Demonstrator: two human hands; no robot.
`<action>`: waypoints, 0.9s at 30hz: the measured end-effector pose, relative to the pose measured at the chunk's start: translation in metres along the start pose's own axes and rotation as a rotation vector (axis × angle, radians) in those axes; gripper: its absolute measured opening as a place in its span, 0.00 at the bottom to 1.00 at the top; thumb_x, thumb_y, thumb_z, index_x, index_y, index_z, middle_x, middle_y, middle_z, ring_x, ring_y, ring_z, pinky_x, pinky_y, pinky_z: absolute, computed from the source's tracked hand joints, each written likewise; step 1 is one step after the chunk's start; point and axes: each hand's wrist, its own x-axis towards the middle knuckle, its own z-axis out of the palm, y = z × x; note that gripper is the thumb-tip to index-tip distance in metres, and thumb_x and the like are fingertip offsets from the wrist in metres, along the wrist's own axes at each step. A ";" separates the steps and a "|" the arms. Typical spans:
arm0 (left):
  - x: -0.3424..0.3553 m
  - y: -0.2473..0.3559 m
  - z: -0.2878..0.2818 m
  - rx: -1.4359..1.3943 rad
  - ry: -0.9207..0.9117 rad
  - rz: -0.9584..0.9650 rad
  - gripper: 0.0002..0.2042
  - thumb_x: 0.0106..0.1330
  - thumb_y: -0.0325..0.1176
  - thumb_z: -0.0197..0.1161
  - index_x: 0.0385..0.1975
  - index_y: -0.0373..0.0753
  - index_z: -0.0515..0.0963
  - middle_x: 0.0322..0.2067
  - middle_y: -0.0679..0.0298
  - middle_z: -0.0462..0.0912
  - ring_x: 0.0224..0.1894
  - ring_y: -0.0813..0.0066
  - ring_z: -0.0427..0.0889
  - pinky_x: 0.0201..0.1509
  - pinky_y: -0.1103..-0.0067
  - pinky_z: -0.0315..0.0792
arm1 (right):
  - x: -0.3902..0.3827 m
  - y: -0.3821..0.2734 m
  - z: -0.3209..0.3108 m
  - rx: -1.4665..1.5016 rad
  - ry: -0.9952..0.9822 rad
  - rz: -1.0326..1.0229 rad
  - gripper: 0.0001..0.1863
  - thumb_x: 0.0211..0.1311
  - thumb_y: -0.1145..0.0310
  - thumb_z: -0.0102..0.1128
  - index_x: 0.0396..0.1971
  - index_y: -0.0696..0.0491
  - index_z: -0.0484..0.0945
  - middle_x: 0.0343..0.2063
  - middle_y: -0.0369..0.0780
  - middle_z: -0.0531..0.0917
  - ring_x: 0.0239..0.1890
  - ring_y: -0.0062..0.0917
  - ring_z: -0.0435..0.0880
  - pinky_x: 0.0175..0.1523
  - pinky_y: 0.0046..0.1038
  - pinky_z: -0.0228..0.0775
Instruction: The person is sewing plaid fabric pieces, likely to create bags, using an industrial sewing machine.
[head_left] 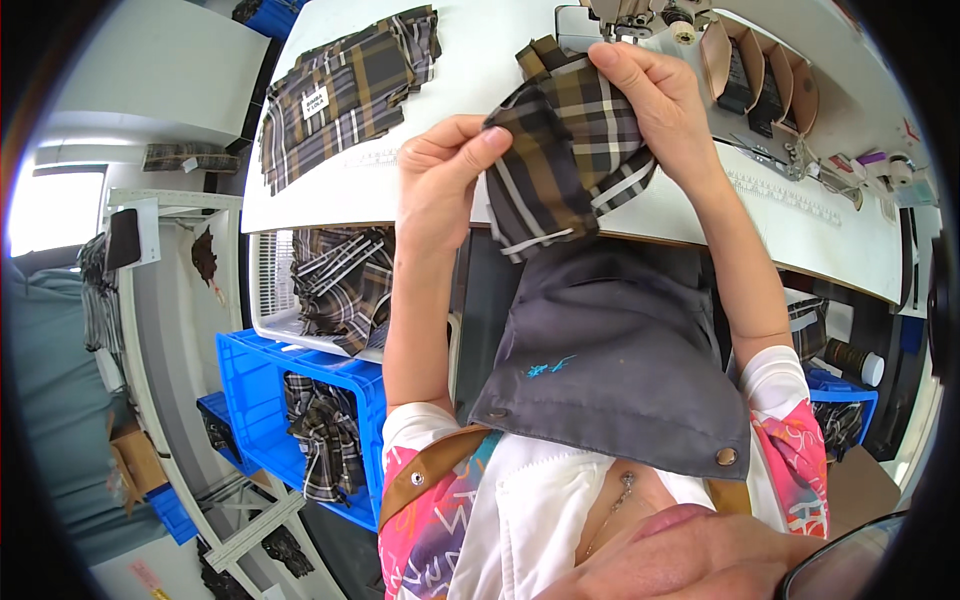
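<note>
1. Two hands pinch one plaid fabric piece (570, 150) at the table (480, 90) edge: left hand (440, 180) at 9 o'clock, right hand (655, 100) at 1 o'clock.
2. Two blue crates (300, 400) sit at 8 o'clock, holding plaid cloth.
3. One stack of plaid pieces (345, 90) lies at 10 o'clock.
4. Sewing machine (640, 15) at 12 o'clock, probably; mostly cut off.

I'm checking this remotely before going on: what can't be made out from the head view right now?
- Sewing machine: cut off by the top edge; its needle area is hidden.
- Plaid fabric piece: folded, and both the left hand and right hand cover its edges, so its full shape is unclear.
- Small tools on the white table: too small to identify.
- Blue crate: contents partly hidden.
</note>
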 end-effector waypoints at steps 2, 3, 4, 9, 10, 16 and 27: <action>-0.002 -0.001 0.004 0.005 0.006 -0.020 0.06 0.57 0.24 0.64 0.33 0.31 0.79 0.29 0.63 0.82 0.31 0.83 0.76 0.40 0.86 0.69 | -0.002 0.003 -0.014 -0.024 -0.060 0.037 0.11 0.57 0.65 0.63 0.21 0.54 0.73 0.14 0.23 0.67 0.19 0.04 0.59 0.23 0.13 0.48; -0.002 -0.001 0.007 0.005 0.008 -0.030 0.06 0.57 0.24 0.64 0.33 0.31 0.79 0.29 0.63 0.82 0.31 0.83 0.76 0.40 0.86 0.69 | -0.005 -0.001 -0.014 -0.030 -0.055 0.024 0.11 0.52 0.66 0.67 0.20 0.52 0.73 0.15 0.23 0.68 0.19 0.05 0.60 0.23 0.12 0.48; -0.002 -0.004 0.007 0.004 -0.008 -0.018 0.05 0.57 0.24 0.64 0.32 0.31 0.79 0.29 0.64 0.82 0.31 0.83 0.76 0.40 0.86 0.69 | -0.006 0.001 -0.015 -0.037 -0.035 0.018 0.11 0.52 0.67 0.68 0.20 0.53 0.73 0.15 0.23 0.68 0.19 0.05 0.60 0.23 0.12 0.48; 0.002 -0.005 0.012 0.061 -0.066 0.041 0.07 0.58 0.26 0.64 0.35 0.30 0.79 0.30 0.64 0.81 0.32 0.82 0.77 0.40 0.86 0.70 | -0.014 -0.004 -0.027 -0.101 -0.044 0.129 0.06 0.52 0.73 0.66 0.27 0.54 0.76 0.23 0.27 0.76 0.27 0.07 0.71 0.32 0.10 0.59; 0.003 -0.003 0.016 0.023 -0.040 0.019 0.08 0.58 0.26 0.64 0.36 0.30 0.78 0.30 0.64 0.81 0.32 0.82 0.77 0.40 0.86 0.70 | -0.014 -0.006 -0.029 -0.104 -0.054 0.129 0.06 0.53 0.73 0.65 0.27 0.54 0.76 0.23 0.27 0.76 0.27 0.06 0.71 0.32 0.10 0.60; 0.016 -0.004 0.015 -0.044 -0.068 0.018 0.10 0.58 0.27 0.64 0.38 0.30 0.80 0.30 0.64 0.82 0.33 0.82 0.77 0.39 0.86 0.70 | -0.017 -0.014 -0.024 -0.050 0.083 -0.018 0.06 0.52 0.71 0.66 0.23 0.55 0.78 0.15 0.25 0.72 0.19 0.04 0.62 0.22 0.12 0.48; 0.017 0.002 0.029 0.222 0.009 0.275 0.05 0.54 0.23 0.67 0.29 0.31 0.80 0.22 0.70 0.79 0.25 0.89 0.72 0.29 0.93 0.64 | -0.019 -0.033 -0.046 -0.170 -0.026 0.092 0.08 0.54 0.73 0.64 0.34 0.58 0.81 0.24 0.30 0.80 0.27 0.08 0.73 0.32 0.10 0.63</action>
